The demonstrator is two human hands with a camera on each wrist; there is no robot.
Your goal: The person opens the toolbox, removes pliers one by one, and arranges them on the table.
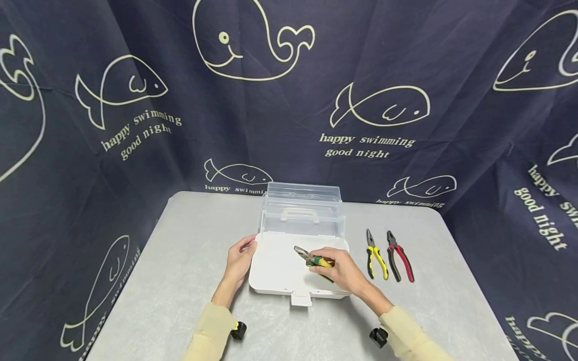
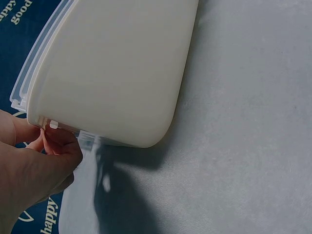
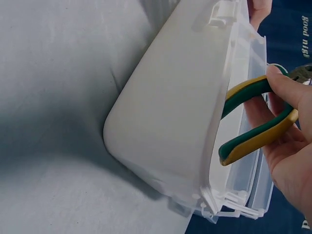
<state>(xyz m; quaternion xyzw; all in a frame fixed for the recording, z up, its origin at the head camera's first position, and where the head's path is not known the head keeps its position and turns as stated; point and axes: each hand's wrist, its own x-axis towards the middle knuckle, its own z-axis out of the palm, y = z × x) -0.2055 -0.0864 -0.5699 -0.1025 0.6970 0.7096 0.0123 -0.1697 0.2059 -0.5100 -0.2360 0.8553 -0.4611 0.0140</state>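
Observation:
A white plastic storage box (image 1: pixel 274 271) stands on the table with its clear lid (image 1: pixel 303 191) raised at the back. My left hand (image 1: pixel 239 259) grips the box's left side near the rim; its curled fingers also show against the box wall (image 2: pixel 112 73) in the left wrist view. Over the box, my right hand (image 1: pixel 339 271) holds a pair of pliers (image 1: pixel 314 259) by its green and yellow handles. The metal jaws point away to the left. In the right wrist view, the spread handles (image 3: pixel 261 137) reach over the box's front edge.
Right of the box lie long-nose pliers (image 1: pixel 370 244) with yellow and black handles. Beside them are pliers (image 1: pixel 392 242) with red and black handles. A latch (image 1: pixel 301 299) sticks out at the box's front. A dark fish-print curtain (image 1: pixel 289 130) hangs behind the grey table (image 1: pixel 198 220).

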